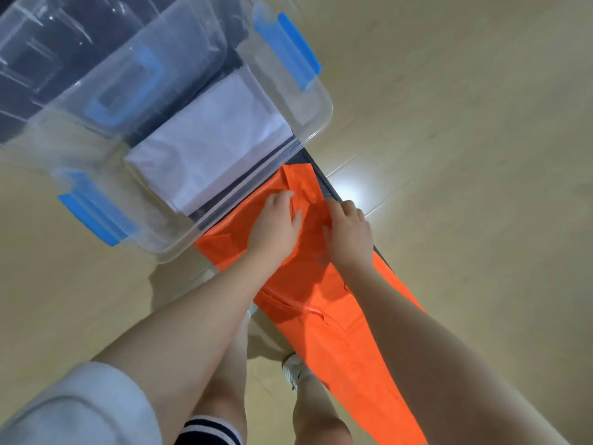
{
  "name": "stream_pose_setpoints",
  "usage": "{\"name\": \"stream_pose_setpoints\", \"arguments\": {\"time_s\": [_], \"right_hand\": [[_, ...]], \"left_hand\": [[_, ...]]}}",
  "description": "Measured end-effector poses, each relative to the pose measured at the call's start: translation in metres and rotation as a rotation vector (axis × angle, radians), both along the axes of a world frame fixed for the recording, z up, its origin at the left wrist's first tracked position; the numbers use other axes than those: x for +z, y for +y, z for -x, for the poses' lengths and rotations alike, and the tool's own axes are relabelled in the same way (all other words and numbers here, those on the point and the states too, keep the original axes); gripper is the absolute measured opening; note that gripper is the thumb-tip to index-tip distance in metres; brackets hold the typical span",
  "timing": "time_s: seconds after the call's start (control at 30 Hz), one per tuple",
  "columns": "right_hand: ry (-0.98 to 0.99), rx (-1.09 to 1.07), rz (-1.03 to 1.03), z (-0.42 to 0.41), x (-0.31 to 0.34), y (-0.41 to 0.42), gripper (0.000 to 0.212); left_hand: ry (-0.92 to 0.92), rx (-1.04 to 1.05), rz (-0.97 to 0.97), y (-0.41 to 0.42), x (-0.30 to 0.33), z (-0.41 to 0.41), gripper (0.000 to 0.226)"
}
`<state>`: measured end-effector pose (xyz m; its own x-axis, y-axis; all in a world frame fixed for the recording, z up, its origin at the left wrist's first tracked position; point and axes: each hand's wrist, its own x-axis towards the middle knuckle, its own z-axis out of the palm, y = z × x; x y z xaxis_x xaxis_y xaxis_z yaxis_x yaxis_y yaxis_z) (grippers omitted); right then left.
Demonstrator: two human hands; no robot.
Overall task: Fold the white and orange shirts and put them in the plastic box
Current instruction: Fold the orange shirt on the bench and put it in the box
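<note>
Folding half done: folded white shirt point(208, 146) lies in the clear blue-latched plastic box point(316, 101); left hand point(272, 226) and right hand point(348, 232) pinch the orange shirt point(321, 316), unfolded, along the dark table's edge.

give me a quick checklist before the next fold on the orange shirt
1. Both hands on the orange shirt: ok, left hand and right hand grip its upper end.
2. White shirt already in the plastic box: ok, lies folded inside.
3. Orange shirt folded: not ok, it hangs long off the dark surface.
4. Box open for loading: ok, no lid over the white shirt.
5. Room left in the box: cannot tell.
</note>
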<state>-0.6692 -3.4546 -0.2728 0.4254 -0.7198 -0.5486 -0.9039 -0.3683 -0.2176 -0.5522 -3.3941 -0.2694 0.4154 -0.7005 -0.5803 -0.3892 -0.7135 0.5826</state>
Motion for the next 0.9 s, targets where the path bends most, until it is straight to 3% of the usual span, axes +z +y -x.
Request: {"name": "stream_pose_setpoints", "arguments": {"time_s": [0.07, 0.23, 0.37, 0.47, 0.53, 0.63, 0.77, 0.83, 0.9], "right_hand": [[0.091, -0.011, 0.03, 0.014, 0.0, 0.004, 0.058], [0.107, 0.077, 0.142, 0.029, -0.011, 0.008, 0.036], [0.115, 0.209, 0.134, 0.027, -0.011, 0.02, 0.057], [0.049, 0.214, 0.169, 0.026, -0.011, 0.033, 0.038], [0.016, 0.207, 0.095, 0.023, -0.009, 0.039, 0.042], [-0.062, 0.132, -0.089, 0.021, -0.007, 0.041, 0.053], [-0.141, 0.014, -0.157, 0.009, 0.003, 0.025, 0.041], [-0.191, -0.081, -0.201, 0.0, 0.004, 0.013, 0.034], [-0.293, -0.146, -0.176, -0.01, 0.0, 0.002, 0.03]], "left_hand": [[-0.053, 0.014, -0.075, -0.029, -0.002, 0.003, 0.039], [-0.248, 0.003, -0.317, -0.072, -0.009, 0.003, 0.064], [-0.264, 0.039, -0.34, -0.077, -0.012, 0.004, 0.053], [-0.245, 0.086, -0.351, -0.075, -0.008, 0.006, 0.042], [-0.2, 0.15, -0.313, -0.07, -0.007, 0.005, 0.034], [0.102, 0.483, -0.091, -0.054, -0.007, 0.004, 0.022], [0.853, 1.067, 0.135, -0.024, -0.006, -0.005, 0.031], [0.975, 1.122, 0.152, -0.012, -0.009, -0.01, 0.038], [0.898, 1.012, 0.102, -0.007, -0.01, -0.014, 0.041]]}}
